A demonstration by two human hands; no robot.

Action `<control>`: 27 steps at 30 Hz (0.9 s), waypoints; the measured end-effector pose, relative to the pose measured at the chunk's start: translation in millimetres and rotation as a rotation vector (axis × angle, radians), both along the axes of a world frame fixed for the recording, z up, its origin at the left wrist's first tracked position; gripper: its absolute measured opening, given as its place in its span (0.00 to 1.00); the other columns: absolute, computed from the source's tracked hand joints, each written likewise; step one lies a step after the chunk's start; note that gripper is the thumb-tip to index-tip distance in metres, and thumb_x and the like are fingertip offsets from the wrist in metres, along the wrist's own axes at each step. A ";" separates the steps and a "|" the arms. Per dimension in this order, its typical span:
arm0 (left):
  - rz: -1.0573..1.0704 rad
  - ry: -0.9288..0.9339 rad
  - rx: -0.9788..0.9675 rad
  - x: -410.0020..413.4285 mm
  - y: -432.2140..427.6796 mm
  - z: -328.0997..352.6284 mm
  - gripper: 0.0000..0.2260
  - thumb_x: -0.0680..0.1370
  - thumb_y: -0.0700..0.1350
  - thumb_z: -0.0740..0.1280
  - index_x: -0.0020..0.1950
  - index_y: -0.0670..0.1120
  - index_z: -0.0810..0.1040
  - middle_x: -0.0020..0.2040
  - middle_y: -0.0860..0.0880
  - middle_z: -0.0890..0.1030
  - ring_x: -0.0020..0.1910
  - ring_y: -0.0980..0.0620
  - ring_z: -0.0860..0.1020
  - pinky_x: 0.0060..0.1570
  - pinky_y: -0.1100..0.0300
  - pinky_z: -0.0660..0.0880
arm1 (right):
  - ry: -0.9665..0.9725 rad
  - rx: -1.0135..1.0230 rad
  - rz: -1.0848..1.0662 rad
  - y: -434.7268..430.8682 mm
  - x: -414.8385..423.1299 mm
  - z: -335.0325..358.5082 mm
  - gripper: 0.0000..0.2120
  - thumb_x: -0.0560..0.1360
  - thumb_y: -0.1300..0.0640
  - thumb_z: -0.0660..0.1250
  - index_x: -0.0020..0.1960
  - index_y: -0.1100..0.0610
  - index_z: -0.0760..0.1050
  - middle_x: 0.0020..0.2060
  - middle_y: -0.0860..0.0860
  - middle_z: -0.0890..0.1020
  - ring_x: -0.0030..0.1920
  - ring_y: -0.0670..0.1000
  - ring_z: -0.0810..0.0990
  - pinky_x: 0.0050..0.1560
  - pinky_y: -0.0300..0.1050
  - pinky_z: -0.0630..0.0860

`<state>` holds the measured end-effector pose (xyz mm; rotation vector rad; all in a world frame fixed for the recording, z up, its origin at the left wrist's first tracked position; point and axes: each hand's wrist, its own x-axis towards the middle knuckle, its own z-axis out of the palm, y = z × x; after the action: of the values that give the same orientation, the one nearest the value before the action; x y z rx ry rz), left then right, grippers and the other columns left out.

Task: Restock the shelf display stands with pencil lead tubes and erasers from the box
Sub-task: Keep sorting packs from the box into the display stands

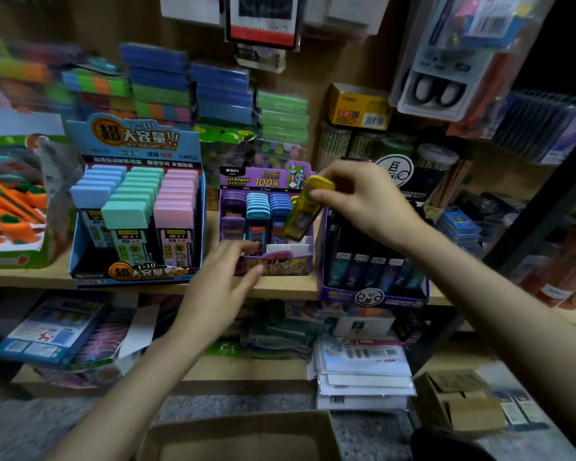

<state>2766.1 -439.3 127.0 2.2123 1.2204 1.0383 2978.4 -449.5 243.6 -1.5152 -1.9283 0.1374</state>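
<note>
My right hand [363, 201] pinched the yellow lead tube [305, 211] near its cap, long axis tilted one o'clock to seven, low end entering the purple stand [280, 262], whose front my open left hand [220, 287] touched.

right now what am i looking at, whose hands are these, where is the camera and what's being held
There is no machine: a person wears one camera on the head, looking forward and down, so you see both bare arms. The right hand pinches a yellow lead tube, tilted, over the small purple display stand, which holds rows of purple, teal and blue tubes. The left hand is open, fingers spread at that stand's front. Left of it on the wooden shelf stands a bigger blue stand with blue, green and pink tubes. A cardboard box sits at the bottom edge.
</note>
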 end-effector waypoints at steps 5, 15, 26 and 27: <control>-0.020 0.304 0.062 -1.5 6.6 -14.1 0.24 0.78 0.52 0.63 0.72 0.45 0.66 0.70 0.49 0.68 0.70 0.52 0.64 0.68 0.54 0.62 | -0.218 0.039 -0.015 29.0 9.3 1.9 0.11 0.74 0.55 0.69 0.53 0.60 0.80 0.46 0.55 0.83 0.46 0.52 0.79 0.49 0.46 0.73; -0.013 0.339 0.121 -3.2 7.5 -19.1 0.22 0.78 0.47 0.63 0.71 0.45 0.66 0.70 0.49 0.68 0.70 0.50 0.64 0.66 0.51 0.67 | -0.469 0.108 -0.048 60.2 5.1 -18.8 0.15 0.73 0.56 0.70 0.56 0.60 0.70 0.49 0.60 0.81 0.50 0.63 0.79 0.42 0.51 0.73; -0.070 0.317 0.106 -11.5 2.4 -11.3 0.22 0.78 0.44 0.64 0.72 0.44 0.66 0.73 0.48 0.65 0.72 0.50 0.63 0.70 0.50 0.62 | -0.812 0.060 -0.105 58.9 -8.4 -21.8 0.13 0.74 0.56 0.67 0.58 0.59 0.76 0.56 0.59 0.73 0.58 0.61 0.71 0.46 0.51 0.69; -0.069 0.307 0.131 -14.3 -0.4 -8.7 0.21 0.78 0.43 0.64 0.71 0.44 0.67 0.72 0.47 0.66 0.71 0.49 0.64 0.69 0.50 0.63 | -0.810 0.056 -0.102 55.6 -10.5 -18.1 0.13 0.75 0.55 0.66 0.58 0.58 0.75 0.55 0.59 0.73 0.58 0.60 0.71 0.47 0.52 0.69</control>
<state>2751.9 -439.7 118.3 2.5695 1.2171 0.7919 2967.9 -393.9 225.6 -1.7866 -2.4066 -0.6678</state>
